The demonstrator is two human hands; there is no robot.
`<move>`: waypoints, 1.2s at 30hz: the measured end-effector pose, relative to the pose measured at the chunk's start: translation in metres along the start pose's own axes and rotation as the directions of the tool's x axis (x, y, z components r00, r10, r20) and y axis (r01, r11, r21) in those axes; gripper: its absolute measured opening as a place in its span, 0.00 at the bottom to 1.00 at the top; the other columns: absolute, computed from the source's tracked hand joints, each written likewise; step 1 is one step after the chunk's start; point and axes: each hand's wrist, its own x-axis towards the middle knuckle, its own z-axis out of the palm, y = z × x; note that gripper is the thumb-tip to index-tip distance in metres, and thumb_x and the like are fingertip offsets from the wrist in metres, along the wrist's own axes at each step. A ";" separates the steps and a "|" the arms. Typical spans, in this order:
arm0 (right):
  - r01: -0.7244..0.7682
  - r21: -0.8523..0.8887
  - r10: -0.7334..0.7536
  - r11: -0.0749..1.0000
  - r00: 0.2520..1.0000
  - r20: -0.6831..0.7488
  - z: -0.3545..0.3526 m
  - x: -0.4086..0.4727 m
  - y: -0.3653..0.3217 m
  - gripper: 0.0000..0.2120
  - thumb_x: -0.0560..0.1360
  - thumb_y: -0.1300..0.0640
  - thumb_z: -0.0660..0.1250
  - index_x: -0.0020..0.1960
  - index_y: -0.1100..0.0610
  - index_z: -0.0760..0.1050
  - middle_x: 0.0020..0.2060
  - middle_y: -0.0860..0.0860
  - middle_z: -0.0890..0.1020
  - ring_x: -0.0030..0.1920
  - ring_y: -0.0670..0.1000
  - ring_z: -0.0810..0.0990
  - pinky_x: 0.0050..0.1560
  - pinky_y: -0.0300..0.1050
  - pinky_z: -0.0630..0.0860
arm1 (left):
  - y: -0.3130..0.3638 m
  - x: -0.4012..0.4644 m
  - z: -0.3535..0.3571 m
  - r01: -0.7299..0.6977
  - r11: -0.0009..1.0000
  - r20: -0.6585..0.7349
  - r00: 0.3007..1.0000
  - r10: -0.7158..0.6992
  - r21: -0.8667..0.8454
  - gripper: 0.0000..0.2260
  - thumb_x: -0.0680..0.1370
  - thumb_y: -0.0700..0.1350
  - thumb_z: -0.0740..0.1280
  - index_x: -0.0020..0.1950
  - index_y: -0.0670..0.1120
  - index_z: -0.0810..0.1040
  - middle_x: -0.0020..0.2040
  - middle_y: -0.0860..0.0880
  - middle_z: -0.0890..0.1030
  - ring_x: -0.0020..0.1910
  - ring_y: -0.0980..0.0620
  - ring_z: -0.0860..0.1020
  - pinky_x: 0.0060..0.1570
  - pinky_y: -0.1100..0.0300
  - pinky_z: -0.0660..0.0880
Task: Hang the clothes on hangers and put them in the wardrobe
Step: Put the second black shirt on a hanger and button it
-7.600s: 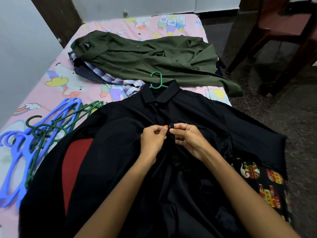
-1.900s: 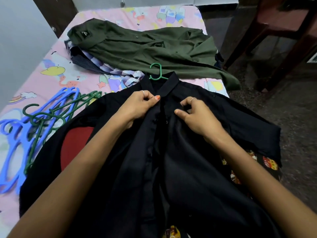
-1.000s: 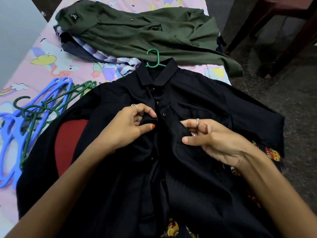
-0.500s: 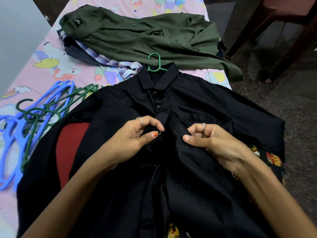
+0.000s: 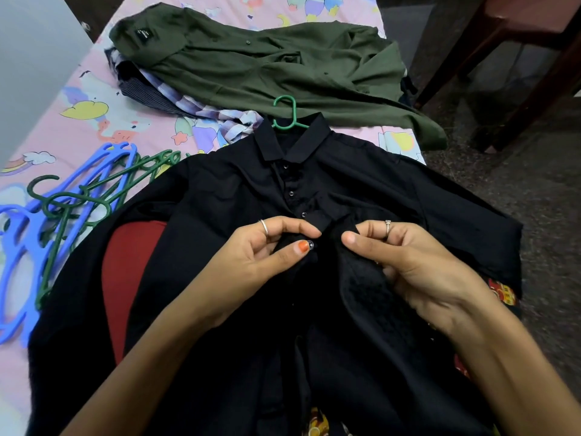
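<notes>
Left hand (image 5: 254,256) pinching button placket of black shirt (image 5: 361,190), right hand (image 5: 418,262) gripping opposite placket, green hanger (image 5: 287,116) hook above collar, mid-bed (image 5: 78,127)

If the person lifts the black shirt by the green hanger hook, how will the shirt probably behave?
The black shirt is probably floppy: it lies in soft folds. It looks thin, so likely light. The lower front below the hands looks unbuttoned, so it may swing open. The green hanger hook sits in the collar, so it should probably stay on.
</notes>
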 end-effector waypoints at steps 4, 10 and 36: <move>0.011 0.032 -0.012 0.999 0.999 0.051 0.004 -0.007 -0.002 0.02 0.71 0.67 0.67 0.42 0.62 0.76 0.31 0.55 0.81 0.27 0.46 0.79 0.28 0.36 0.77 | 0.004 -0.001 0.005 -0.069 0.995 -0.102 0.992 0.077 0.077 0.09 0.72 0.42 0.70 0.52 0.45 0.81 0.47 0.52 0.84 0.51 0.59 0.80 0.50 0.70 0.73; 0.164 -0.267 -0.194 0.950 0.977 -0.090 0.009 -0.001 0.004 0.06 0.70 0.63 0.73 0.39 0.57 0.77 0.33 0.55 0.73 0.33 0.52 0.68 0.32 0.38 0.67 | 0.006 -0.002 0.011 -0.096 0.993 -0.230 0.970 0.079 -0.065 0.07 0.68 0.40 0.71 0.46 0.42 0.82 0.40 0.48 0.84 0.39 0.56 0.82 0.40 0.67 0.77; 0.209 0.004 -0.207 0.978 0.970 -0.127 0.033 -0.008 0.014 0.09 0.71 0.58 0.68 0.45 0.62 0.84 0.39 0.61 0.84 0.41 0.52 0.83 0.45 0.44 0.79 | 0.000 0.002 0.029 -0.221 0.975 -0.408 0.891 0.200 -0.005 0.05 0.68 0.41 0.71 0.42 0.42 0.82 0.42 0.47 0.85 0.44 0.52 0.84 0.47 0.64 0.79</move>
